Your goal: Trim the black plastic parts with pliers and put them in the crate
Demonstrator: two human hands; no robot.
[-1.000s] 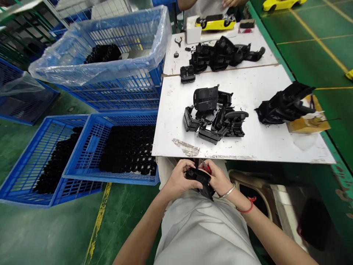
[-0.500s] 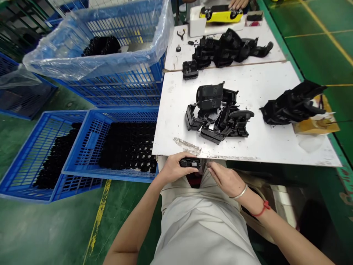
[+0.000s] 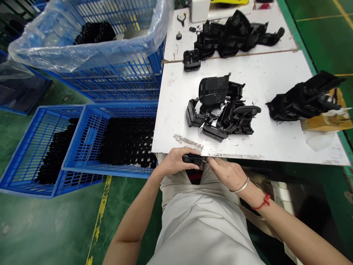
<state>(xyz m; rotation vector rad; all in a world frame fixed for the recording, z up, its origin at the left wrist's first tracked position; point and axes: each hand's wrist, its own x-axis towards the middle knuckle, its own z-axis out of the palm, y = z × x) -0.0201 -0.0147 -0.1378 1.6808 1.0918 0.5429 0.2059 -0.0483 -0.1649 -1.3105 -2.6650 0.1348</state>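
Observation:
My left hand (image 3: 175, 161) is wrapped round a small black plastic part (image 3: 193, 159) at the table's front edge, above my lap. Close to the part's right end, my right hand (image 3: 224, 172) has its fingers pinched together on something thin, too small to make out. Beyond both hands, a loose pile of black plastic parts (image 3: 213, 90) lies on the white table (image 3: 173, 110). Strips of worn clear tape (image 3: 189, 142) stick to the table near its front edge.
Blue crates (image 3: 91, 136) of black parts stand at the left, below a larger plastic-lined blue crate (image 3: 110, 82). More black parts (image 3: 228, 36) lie at the table's back. At the right, a black stack (image 3: 298, 99) leans on a yellow box (image 3: 322, 123). Pliers (image 3: 181, 19) lie at the back left.
My right fingers have come up to the right end of the black part, which has shifted slightly right with my left hand. The view has tilted down, and the far person's hand is out of frame.

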